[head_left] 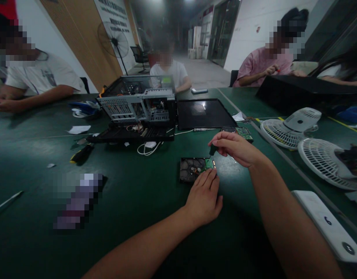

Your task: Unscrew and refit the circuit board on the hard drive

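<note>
A hard drive (191,166) lies on the green table with its green circuit board (209,164) facing up at the right end. My left hand (204,195) rests over its near right corner, the fingers bent onto the edge and holding it against the table. In my right hand (232,147) a small dark-handled screwdriver (213,149) is pinched between thumb and fingers. The screwdriver stands tilted, its thin tip down at the circuit board near the drive's far right corner. Whether the tip sits in a screw is too small to tell.
An opened computer case (138,108) stands beyond the drive, beside a black side panel (206,113). Another green circuit board (244,133) lies behind my right hand. White fan parts (291,128) and a white power bank-like block (326,223) are right; a yellow-black screwdriver (81,154) lies left. Several people sit around.
</note>
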The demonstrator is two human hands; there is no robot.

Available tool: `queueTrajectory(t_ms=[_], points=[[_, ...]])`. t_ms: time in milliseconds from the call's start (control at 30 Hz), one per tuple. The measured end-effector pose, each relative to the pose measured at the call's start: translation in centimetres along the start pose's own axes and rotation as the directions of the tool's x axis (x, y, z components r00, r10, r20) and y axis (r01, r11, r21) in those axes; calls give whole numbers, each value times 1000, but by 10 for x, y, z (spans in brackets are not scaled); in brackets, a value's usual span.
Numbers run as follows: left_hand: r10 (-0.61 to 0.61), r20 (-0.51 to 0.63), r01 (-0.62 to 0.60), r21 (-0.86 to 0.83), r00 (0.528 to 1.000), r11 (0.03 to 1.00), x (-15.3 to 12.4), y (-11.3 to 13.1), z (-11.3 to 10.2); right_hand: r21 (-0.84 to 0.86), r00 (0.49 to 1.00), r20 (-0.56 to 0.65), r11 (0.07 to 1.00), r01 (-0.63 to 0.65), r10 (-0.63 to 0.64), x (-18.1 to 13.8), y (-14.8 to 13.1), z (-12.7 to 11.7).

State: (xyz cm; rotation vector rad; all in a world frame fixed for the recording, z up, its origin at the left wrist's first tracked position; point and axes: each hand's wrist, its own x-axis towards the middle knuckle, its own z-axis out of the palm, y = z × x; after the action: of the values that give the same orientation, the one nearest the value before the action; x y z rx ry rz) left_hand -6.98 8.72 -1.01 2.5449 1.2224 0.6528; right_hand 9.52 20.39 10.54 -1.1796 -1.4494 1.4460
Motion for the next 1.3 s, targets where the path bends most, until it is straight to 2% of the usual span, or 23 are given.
queueTrajectory(t_ms=[200, 567, 733, 833, 1100, 1300], points=[[2, -7, -2, 3, 1000, 1000, 0, 0, 1, 91, 996, 69, 993, -69, 63, -3, -5, 6], [-4, -6, 4, 14, 1000, 1000, 0, 1, 1, 160, 989, 139, 985, -67, 44, 0, 1, 2], [-2, -12, 2, 5, 1000, 1000, 0, 0, 1, 142, 984, 170, 987, -70, 46, -2, -1, 2], [-3, -13, 3, 4, 1000, 1000, 0, 0, 1, 116, 988, 152, 992, -53, 35, -2, -1, 0], [-3, -5, 3, 4, 1000, 1000, 1, 0, 0, 31, 1000, 4, 999, 12, -12, -1, -3, -8], [1, -15, -1, 15, 1000, 1000, 0, 0, 1, 32, 997, 74, 999, -11, 9, -1, 0, -3]])
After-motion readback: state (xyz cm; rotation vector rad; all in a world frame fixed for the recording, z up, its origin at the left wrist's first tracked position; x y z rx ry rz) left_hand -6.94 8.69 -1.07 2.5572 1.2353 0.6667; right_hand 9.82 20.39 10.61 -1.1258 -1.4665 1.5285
